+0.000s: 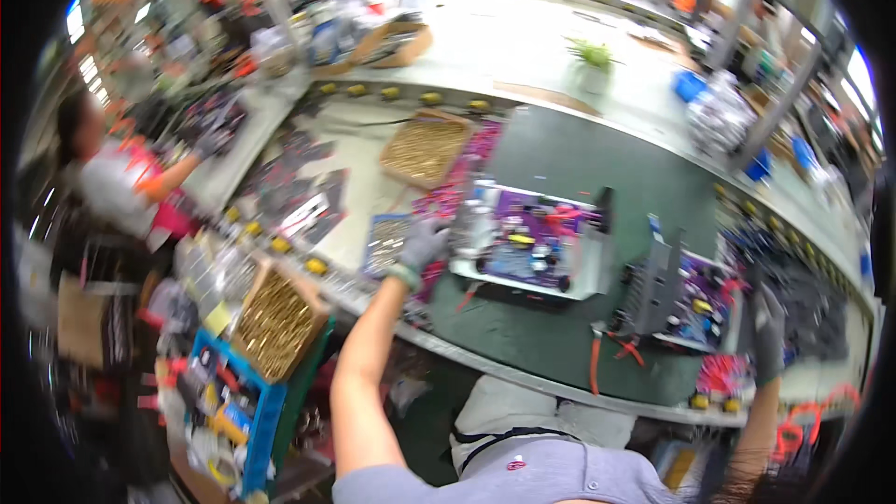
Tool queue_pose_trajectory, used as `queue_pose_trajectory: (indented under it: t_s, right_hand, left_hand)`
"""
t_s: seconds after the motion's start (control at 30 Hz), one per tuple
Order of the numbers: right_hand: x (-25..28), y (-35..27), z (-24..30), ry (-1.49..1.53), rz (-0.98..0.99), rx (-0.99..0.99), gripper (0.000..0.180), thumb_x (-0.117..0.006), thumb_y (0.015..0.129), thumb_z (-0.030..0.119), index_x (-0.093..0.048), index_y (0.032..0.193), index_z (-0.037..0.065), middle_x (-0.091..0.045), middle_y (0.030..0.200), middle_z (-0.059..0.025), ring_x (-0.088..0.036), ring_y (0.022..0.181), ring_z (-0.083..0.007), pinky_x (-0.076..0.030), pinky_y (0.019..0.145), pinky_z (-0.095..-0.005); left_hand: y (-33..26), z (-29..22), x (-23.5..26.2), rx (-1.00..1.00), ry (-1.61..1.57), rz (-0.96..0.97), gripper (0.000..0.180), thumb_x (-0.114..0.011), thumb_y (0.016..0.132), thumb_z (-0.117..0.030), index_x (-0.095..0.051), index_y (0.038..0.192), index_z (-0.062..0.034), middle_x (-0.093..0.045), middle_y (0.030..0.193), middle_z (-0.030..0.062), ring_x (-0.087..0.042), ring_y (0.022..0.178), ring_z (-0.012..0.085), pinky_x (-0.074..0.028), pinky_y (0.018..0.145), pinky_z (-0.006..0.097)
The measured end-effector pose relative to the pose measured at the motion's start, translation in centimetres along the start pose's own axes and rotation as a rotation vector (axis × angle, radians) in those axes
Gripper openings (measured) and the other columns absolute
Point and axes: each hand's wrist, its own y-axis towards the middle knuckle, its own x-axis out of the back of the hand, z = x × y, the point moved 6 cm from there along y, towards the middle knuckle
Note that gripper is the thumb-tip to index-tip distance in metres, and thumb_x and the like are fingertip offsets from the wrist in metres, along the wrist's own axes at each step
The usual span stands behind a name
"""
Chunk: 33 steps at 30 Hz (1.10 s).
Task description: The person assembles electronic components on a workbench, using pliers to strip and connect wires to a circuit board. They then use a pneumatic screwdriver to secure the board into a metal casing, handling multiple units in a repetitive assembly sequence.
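My left hand, in a grey glove, is between a small blue tray of metal parts and the left side of an open white-framed electronic unit. Purple board, wires and coloured components show inside that unit. My right hand, also gloved, is beside the right side of a second open unit, which has a dark grey panel on its left. Motion blur smears the fingers of both hands, so any grip is hidden. Orange-handled pliers lie before the second unit.
Both units sit on a dark green mat. A cardboard tray of brass-coloured parts stands at the far left; another box of them is lower left, above a blue crate. Black cables lie right. A co-worker is at left.
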Motion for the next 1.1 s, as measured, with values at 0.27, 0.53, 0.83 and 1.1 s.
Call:
queue_pose_trajectory:
  t_s: [0.27,0.53,0.83,1.1]
  right_hand:
    - [-2.5,-1.0,-10.5,-0.847,0.109,-0.120,0.065,-0.067,0.082,0.027,-0.050,0.143,0.013,-0.062,0.129,-0.0215,-0.061,0.117,-0.0375,-0.050,0.099,-0.0447]
    - [-4.4,-1.6,-16.7,-0.911,0.207,-0.086,0.046,-0.075,0.076,0.028,-0.067,0.120,0.022,-0.068,0.109,-0.0147,-0.067,0.105,-0.0343,-0.055,0.084,-0.0466]
    - [0.9,0.4,-15.0,-0.638,0.069,-0.277,0.030,-0.061,0.086,0.027,-0.072,0.114,0.021,-0.073,0.108,-0.0122,-0.069,0.103,-0.0328,-0.054,0.088,-0.0456]
    - [-3.8,5.9,-21.3,-0.734,-0.136,-0.420,0.030,-0.060,0.086,0.018,-0.073,0.113,0.018,-0.070,0.114,-0.0161,-0.067,0.108,-0.0341,-0.052,0.093,-0.0470]
  left_hand:
    - [-2.4,6.5,4.3,0.306,-0.748,0.059,0.038,-0.056,0.100,-0.027,-0.060,0.128,-0.0023,-0.066,0.116,0.0077,-0.066,0.097,0.0178,-0.055,0.078,0.030]
    - [0.8,-2.6,10.2,0.324,-0.491,0.210,0.030,-0.054,0.098,-0.013,-0.060,0.125,0.0001,-0.067,0.112,0.0111,-0.067,0.100,0.0199,-0.054,0.089,0.033]
    - [3.5,-9.1,12.9,0.141,-0.391,0.040,0.024,-0.055,0.102,-0.020,-0.063,0.109,0.0012,-0.068,0.094,0.0057,-0.066,0.079,0.0118,-0.056,0.071,0.028]
    - [3.8,-21.4,12.7,-0.031,-0.172,-0.034,0.024,-0.057,0.100,-0.021,-0.064,0.113,-0.0017,-0.060,0.085,-0.0007,-0.053,0.070,0.0061,-0.043,0.062,0.021]
